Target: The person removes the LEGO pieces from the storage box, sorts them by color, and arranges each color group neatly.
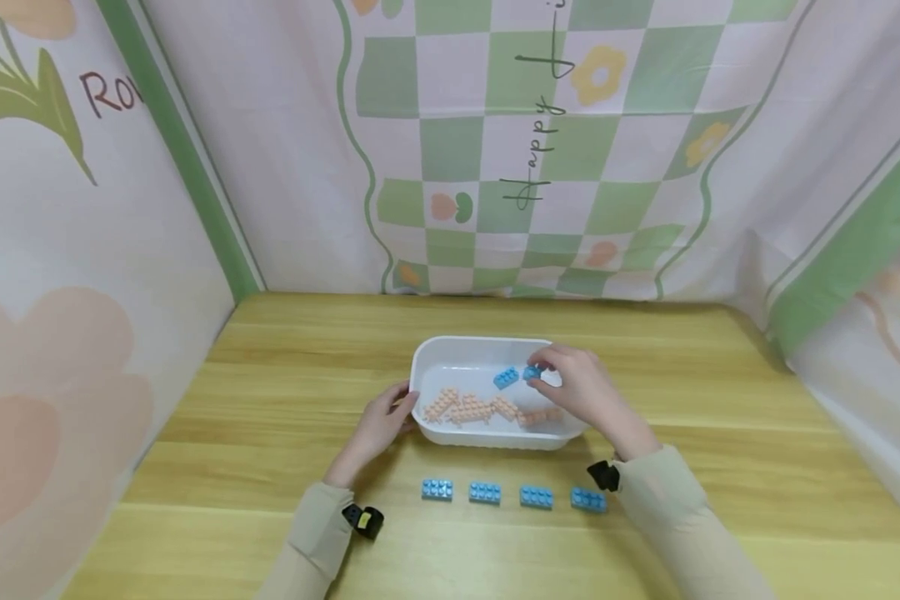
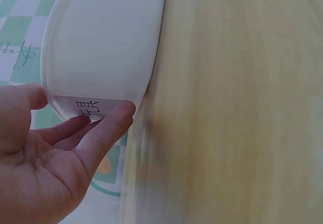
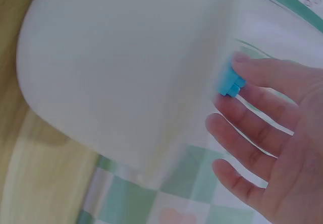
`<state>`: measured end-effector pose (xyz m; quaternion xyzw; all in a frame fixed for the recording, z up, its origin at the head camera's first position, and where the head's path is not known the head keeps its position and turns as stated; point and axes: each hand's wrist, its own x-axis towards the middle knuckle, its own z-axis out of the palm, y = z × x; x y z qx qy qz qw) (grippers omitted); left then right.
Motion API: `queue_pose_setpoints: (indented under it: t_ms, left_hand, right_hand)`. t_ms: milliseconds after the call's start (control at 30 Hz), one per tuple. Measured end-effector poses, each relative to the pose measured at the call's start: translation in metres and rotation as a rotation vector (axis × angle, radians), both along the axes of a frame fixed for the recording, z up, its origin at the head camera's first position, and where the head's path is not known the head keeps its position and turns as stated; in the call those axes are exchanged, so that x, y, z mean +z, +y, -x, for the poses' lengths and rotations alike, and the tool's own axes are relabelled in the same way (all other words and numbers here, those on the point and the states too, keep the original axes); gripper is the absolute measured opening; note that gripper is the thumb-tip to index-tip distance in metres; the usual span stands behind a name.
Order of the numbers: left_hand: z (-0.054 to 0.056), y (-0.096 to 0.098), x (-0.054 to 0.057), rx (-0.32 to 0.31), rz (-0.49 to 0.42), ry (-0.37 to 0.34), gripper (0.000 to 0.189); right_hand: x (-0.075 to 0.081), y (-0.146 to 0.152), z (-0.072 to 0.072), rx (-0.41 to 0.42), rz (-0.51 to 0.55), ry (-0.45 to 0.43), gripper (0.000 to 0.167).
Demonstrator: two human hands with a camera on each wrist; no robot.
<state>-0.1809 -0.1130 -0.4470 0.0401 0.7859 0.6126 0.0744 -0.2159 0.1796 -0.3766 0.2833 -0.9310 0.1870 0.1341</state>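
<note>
A white plastic box (image 1: 487, 438) stands on the table, holding several beige building bricks (image 1: 470, 410) and a blue building brick (image 1: 506, 378). My right hand (image 1: 581, 385) pinches another blue building brick (image 1: 532, 372) between thumb and fingers, over the box's right part. In the right wrist view this brick (image 3: 232, 82) is partly hidden behind the fingertips and the box wall. My left hand (image 1: 378, 423) grips the box's left end, thumb at the rim. Its fingers lie against the printed label (image 2: 75, 105) in the left wrist view.
In front of the box, several blue bricks (image 1: 484, 492) lie in a spaced row on the wooden table (image 1: 307, 358). A patterned curtain (image 1: 450, 142) hangs behind the table's back edge, with printed cloth (image 1: 67, 333) at the left side too.
</note>
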Motion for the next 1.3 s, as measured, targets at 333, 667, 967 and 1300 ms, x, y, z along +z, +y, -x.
queue_pose_setpoints:
  t_ms: [333, 667, 967, 1300]
  left_hand:
    - [0.001, 0.001, -0.002, 0.005, 0.000, -0.005, 0.046]
    - [0.002, 0.002, -0.001, 0.014, 0.021, -0.015, 0.045]
    - [0.001, 0.003, 0.006, 0.022, 0.064, -0.025, 0.045]
    - [0.000, 0.005, 0.005, 0.025, 0.077, -0.031, 0.045]
  right_hand:
    - [0.017, 0.019, -0.031, -0.050, 0.002, 0.012, 0.020]
    - [0.023, 0.047, -0.060, -0.045, 0.006, 0.025, 0.026]
    - [0.019, 0.082, -0.089, -0.080, -0.060, -0.128, 0.017]
    - [-0.003, 0.101, -0.107, -0.110, -0.123, -0.326, 0.014]
